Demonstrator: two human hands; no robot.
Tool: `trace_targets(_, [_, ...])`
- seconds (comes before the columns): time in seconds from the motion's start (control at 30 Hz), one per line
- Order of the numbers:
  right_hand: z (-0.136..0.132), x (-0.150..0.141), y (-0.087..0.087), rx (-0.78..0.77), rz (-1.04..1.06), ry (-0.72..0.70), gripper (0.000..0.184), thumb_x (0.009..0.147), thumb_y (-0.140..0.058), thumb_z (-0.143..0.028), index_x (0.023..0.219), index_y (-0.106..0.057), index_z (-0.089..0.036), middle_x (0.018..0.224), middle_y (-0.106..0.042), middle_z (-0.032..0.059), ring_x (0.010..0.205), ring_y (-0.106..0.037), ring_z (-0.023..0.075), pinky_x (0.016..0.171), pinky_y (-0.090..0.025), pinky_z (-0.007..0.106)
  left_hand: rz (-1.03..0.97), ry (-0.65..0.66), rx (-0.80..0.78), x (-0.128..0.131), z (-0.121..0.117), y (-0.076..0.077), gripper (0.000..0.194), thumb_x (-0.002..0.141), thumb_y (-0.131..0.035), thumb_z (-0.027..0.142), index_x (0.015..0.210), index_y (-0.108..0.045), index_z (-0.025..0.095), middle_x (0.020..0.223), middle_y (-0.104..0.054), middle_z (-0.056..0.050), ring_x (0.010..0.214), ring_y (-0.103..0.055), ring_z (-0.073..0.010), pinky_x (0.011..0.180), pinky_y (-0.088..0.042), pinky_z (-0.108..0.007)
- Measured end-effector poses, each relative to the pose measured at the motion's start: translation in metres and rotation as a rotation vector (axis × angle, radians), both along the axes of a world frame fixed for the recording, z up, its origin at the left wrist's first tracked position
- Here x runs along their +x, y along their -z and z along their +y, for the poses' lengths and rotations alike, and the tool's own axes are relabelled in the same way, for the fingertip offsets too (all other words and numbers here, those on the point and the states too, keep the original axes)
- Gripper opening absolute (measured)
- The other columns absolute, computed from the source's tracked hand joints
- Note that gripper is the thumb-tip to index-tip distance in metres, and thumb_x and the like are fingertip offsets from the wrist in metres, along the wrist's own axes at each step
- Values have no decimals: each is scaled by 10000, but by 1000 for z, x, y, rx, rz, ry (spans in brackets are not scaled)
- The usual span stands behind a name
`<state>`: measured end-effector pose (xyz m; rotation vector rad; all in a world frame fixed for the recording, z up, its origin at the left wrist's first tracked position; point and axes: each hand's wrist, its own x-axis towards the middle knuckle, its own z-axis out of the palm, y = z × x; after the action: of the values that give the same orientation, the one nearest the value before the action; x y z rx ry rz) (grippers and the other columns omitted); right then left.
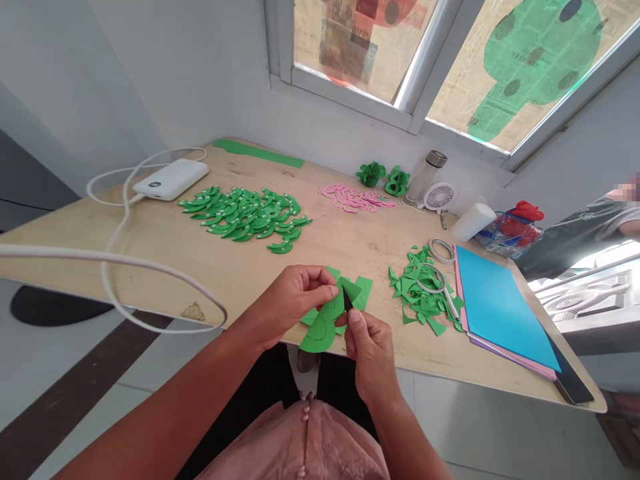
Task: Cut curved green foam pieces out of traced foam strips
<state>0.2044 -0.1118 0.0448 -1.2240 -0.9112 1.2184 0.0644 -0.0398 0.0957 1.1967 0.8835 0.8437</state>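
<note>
Clearly, in the head view I see both hands working close together at the near edge of the table point(350, 247). The left hand point(287, 303) is almost closed; its thumb and fingers pinch the upper part of a green paper point(320, 331), which has a rounded lower end and thin curved lines drawn on it. The right hand point(373, 353) is closed around a dark pointed tool point(347, 301). The tip of this tool lies against the paper, but the fingers cover the rest, so I cannot tell its full shape. More green sheets point(365, 288) lie just under and beside the held one.

On the left part of the table there is a wide heap of curved green pieces point(245, 215) with small white spots. Behind it are a white device point(173, 179) with a cable point(114, 243) and a long green strip point(257, 153). Pink cut pieces point(355, 199) lie farther back, near two round green paper ornaments point(371, 173), a bottle point(425, 177) and a small white fan point(439, 197).

To the right of the hands, green scraps point(417, 297) are scattered, and a ring with a pale handle point(453, 305) lies on them. A roll of tape point(443, 251) is just beside, next to blue sheets point(503, 303) stacked over pink ones. Behind these stand a white roll point(473, 221) and a clear bag point(515, 230) with red and blue things inside. At the right edge, another person point(570, 230) is partly visible.
</note>
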Motion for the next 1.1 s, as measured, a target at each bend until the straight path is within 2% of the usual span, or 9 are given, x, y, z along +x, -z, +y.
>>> trace_targets(0.23, [-1, 0, 2, 13, -44, 8, 406, 852, -584, -522, 684, -615, -153, 485, -243, -86, 469, -161, 78, 435, -121, 243, -59, -65, -47, 5, -4, -3, 170, 673, -691, 301, 654, -584, 170, 573, -571, 55, 559, -479, -93, 573, -382, -225])
trace_targets(0.7, [-2, -3, 2, 25, -24, -5, 474, 875, -542, -515, 562, -359, -208, 527, -198, -82, 497, -131, 81, 449, -116, 254, -80, -81, -79, 9, -8, -1, 206, 662, -705, 318, 663, -558, 174, 579, -551, 57, 575, -466, -99, 589, -390, -236])
trace_targets(0.93, [-1, -4, -2, 1, -25, -18, 466, 876, -521, -540, 586, -376, -205, 584, -230, -62, 539, -158, 94, 468, -149, 252, -105, -85, -91, 9, -8, -5, 191, 662, -699, 302, 652, -558, 174, 568, -543, 58, 559, -465, -98, 585, -395, -238])
trace_targets(1.1, [0, -4, -4, 9, -27, -5, 486, 857, -545, -550, 563, -355, -213, 554, -192, -74, 517, -124, 91, 452, -123, 253, -105, -86, -93, 9, -7, -5, 193, 647, -706, 298, 639, -558, 174, 563, -552, 53, 546, -476, -98, 573, -398, -237])
